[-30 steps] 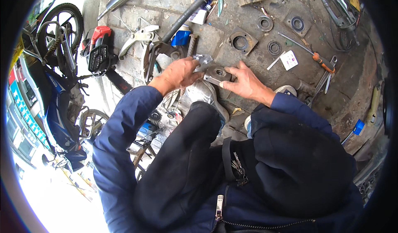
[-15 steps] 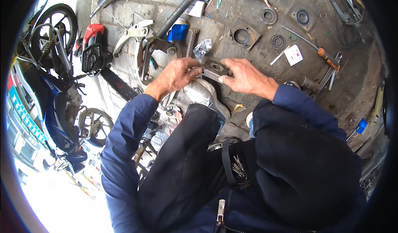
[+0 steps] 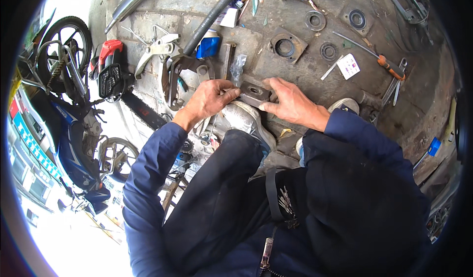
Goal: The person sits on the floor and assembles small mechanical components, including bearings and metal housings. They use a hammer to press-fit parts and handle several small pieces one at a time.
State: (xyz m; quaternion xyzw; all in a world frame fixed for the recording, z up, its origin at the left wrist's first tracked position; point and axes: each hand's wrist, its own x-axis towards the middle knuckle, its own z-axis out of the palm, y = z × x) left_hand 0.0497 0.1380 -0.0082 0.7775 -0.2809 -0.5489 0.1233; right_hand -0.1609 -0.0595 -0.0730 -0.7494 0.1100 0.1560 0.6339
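A dark, worn metal block (image 3: 250, 98) with a round hole in its top face is held between my two hands, just beyond my left shoe (image 3: 241, 117). At its left end, my left hand (image 3: 209, 99) grips with thumb and fingertips. My right hand (image 3: 291, 101) pinches the opposite end, thumb at the near side and fingers over the far side. The block's underside is hidden. Just past it lies a crumpled clear plastic bag (image 3: 238, 66), beside a rusty metal bar (image 3: 227, 60).
Ahead lie a square flange plate (image 3: 299, 41), another bearing plate (image 3: 367, 22), loose rings (image 3: 323, 21) and an orange-handled screwdriver (image 3: 391, 69). A thick threaded rod (image 3: 209, 23), blue box (image 3: 208, 47), steel puller (image 3: 160, 53), red chainsaw (image 3: 111, 49) and blue motorcycle (image 3: 74, 139) are left.
The metal block and both hands have come slightly nearer to me, and the block's tilt has changed. The plastic bag beyond it now shows longer and narrower.
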